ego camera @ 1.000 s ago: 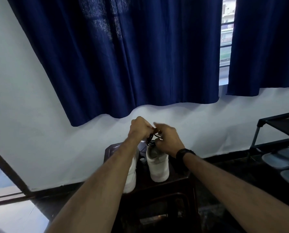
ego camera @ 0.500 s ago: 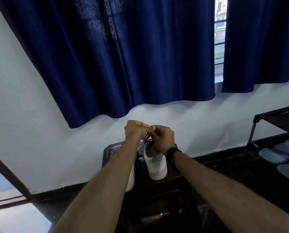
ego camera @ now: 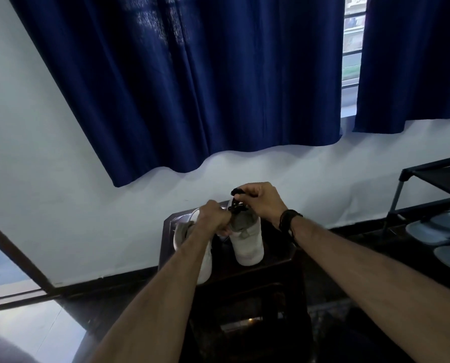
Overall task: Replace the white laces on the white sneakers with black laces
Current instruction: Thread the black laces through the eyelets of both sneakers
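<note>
The right hand point(ego camera: 260, 203) pinches a black lace point(ego camera: 236, 205) up from the sneaker point(ego camera: 246, 237) below it; the left hand point(ego camera: 213, 218) grips alongside (contents hidden). Lacing looks near finished there; the other sneaker point(ego camera: 192, 247) seems unlaced.

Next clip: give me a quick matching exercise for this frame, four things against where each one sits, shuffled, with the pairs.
Things:
1. right hand
2. left hand
3. sandals
4. blue curtain

Places:
A. hangs over the window, above the shoes
B. on the floor beneath the black rack, far right
C. raised above the right sneaker, pinching the black lace
D. low, in front of the left sneaker

Pairs: 1-C, 2-D, 3-B, 4-A
</note>
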A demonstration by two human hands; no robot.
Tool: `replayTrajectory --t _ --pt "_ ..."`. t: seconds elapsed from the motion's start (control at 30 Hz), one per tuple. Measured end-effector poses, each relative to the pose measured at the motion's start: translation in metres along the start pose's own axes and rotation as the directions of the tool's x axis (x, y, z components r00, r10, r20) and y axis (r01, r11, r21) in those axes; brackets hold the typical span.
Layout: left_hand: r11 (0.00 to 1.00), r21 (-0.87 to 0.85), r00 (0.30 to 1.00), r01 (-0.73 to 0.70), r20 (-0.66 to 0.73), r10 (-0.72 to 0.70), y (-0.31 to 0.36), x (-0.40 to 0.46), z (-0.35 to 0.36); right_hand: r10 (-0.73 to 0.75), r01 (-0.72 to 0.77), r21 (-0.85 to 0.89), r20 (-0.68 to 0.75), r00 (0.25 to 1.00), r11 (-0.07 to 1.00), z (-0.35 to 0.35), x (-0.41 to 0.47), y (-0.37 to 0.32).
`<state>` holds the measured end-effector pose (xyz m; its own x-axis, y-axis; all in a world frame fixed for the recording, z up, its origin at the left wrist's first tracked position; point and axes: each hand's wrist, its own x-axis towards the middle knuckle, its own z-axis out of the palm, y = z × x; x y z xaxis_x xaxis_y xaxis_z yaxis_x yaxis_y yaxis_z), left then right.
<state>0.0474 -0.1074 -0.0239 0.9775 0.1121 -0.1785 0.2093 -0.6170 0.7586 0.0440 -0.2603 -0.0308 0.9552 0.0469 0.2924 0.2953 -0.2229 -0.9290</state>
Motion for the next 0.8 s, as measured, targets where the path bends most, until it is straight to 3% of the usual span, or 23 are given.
replayTrajectory --t 0.07,0.13,0.2,0.33,0.4,0.53,0.63,0.73,0.8 --pt "0.996 -0.085 0.999 0.035 -0.004 -0.035 0.001 -0.007 -0.003 -0.025 0.044 -0.120 0.155 0.988 0.992 -0.010 -0.003 0.000" --pt "0.987 -0.149 0.998 0.066 0.030 -0.062 0.001 -0.009 -0.003 -0.012 0.112 -0.350 0.277 0.961 0.930 -0.021 -0.003 0.001" --pt "0.983 -0.172 0.997 0.070 0.052 -0.062 0.002 -0.011 -0.001 0.012 0.207 -0.560 0.361 0.932 0.802 -0.025 -0.001 0.002" --pt "0.985 -0.156 0.996 0.076 0.060 -0.068 0.004 -0.006 0.000 0.063 0.409 -0.773 0.497 0.865 0.486 -0.008 0.004 -0.006" --pt "0.988 -0.134 0.995 0.074 0.080 -0.063 0.002 -0.003 0.000 0.129 0.443 -0.830 0.507 0.852 0.340 0.004 0.008 -0.009" --pt "0.990 -0.121 0.996 0.066 0.061 -0.059 -0.002 0.002 0.002 0.312 0.457 -0.863 0.504 0.805 0.214 0.020 0.021 -0.010" --pt "0.990 -0.119 0.997 0.072 0.021 -0.070 -0.005 0.006 0.003 0.374 0.487 -0.847 0.531 0.760 0.215 0.025 0.023 -0.017" --pt "0.986 -0.141 0.996 0.085 0.037 -0.080 -0.006 0.004 0.000 0.332 0.505 -0.831 0.557 0.761 0.235 0.025 0.021 -0.017" --pt "0.975 -0.209 0.996 0.079 0.055 -0.069 -0.006 -0.001 -0.003 0.257 0.532 -0.826 0.564 0.785 0.186 0.022 0.018 -0.013"
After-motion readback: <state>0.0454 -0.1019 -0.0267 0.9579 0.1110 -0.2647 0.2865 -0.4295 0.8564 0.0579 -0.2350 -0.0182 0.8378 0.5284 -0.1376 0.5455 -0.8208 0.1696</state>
